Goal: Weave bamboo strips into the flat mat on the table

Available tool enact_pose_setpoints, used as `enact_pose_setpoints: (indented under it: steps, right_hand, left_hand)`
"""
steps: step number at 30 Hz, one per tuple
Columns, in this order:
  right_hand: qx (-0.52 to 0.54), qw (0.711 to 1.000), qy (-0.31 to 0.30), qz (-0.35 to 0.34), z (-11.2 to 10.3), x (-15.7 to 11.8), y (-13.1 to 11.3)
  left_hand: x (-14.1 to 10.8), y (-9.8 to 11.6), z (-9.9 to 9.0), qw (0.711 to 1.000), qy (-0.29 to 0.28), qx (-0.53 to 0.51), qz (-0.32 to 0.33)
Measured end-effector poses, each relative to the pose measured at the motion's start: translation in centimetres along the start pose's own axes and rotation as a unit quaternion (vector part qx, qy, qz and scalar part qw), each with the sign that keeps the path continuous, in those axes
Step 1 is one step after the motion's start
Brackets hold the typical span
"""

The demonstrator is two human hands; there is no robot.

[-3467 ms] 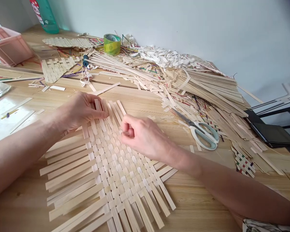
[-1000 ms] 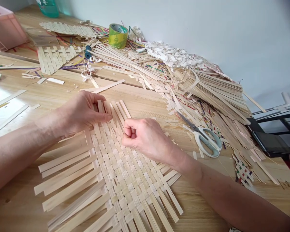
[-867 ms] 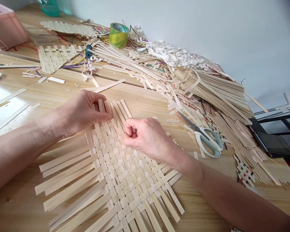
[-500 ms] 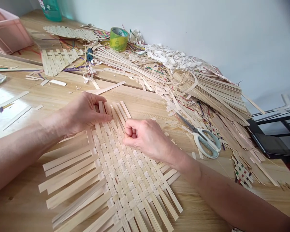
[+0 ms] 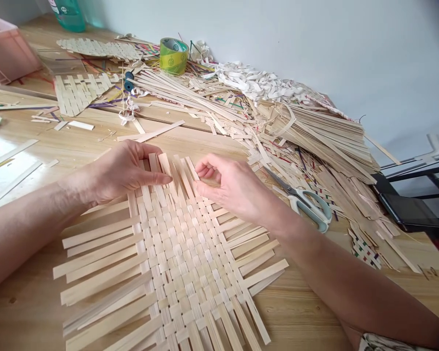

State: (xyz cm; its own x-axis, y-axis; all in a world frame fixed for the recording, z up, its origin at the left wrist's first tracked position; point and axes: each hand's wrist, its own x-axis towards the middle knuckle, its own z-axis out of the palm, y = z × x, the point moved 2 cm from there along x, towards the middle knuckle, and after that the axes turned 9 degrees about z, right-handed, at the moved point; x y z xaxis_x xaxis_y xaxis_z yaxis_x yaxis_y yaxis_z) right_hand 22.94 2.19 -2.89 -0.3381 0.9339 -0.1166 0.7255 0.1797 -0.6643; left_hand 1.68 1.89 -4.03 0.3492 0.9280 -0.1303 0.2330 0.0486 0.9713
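Head camera: left hand (image 5: 126,170) pinches checkered mat (image 5: 190,258) (flat, pale strips (image 5: 102,246)).

Pink crate (image 5: 14,56), teal bottle (image 5: 70,15), tape roll (image 5: 173,63).

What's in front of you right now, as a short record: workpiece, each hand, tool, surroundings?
Workpiece: woven mat, loose ends on every visible side
Surface: wooden table
Left hand: pinching strips at the mat's far edge
Right hand: curled at the far edge; grip unclear
Tool: scissors, right of the right hand
Behind: tape roll, spool, strip bundle
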Motion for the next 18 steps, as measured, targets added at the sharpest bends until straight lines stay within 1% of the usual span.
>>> enact_pose_setpoints:
  steps: [3, 5, 7, 9, 12, 15, 18]
  right_hand:
    - [0.019, 0.999, -0.007, 0.032, -0.2, 0.5, 0.5]
    - [0.041, 0.997, -0.031, 0.05, -0.7, 0.9, 0.7]
    - [0.076, 0.992, -0.082, 0.066, -1.2, 1.1, 0.6]
    - [0.123, 0.977, -0.157, 0.074, -1.7, 1.3, 0.4]
    - [0.205, 0.941, -0.256, 0.084, -1.8, 1.5, 0.0]
    - [0.305, 0.893, -0.317, 0.091, -1.0, 1.6, -0.1]
    - [0.38, 0.844, -0.365, 0.107, 0.2, 1.5, 0.0]
  left_hand:
    - [0.3, -0.1, -0.4, 0.999, 0.009, -0.032, 0.002]
    - [0.6, 0.0, -0.9, 0.999, 0.014, -0.043, 0.017]
    - [0.8, 0.4, -1.5, 0.998, 0.002, -0.038, 0.04]
    - [1.0, 1.0, -1.9, 0.998, -0.021, -0.018, 0.058]
    - [1.1, 2.1, -2.3, 0.997, -0.037, 0.009, 0.068]
    - [0.9, 2.8, -2.2, 0.995, -0.046, 0.037, 0.078]
    - [0.5, 3.0, -1.8, 0.992, -0.076, 0.062, 0.086]
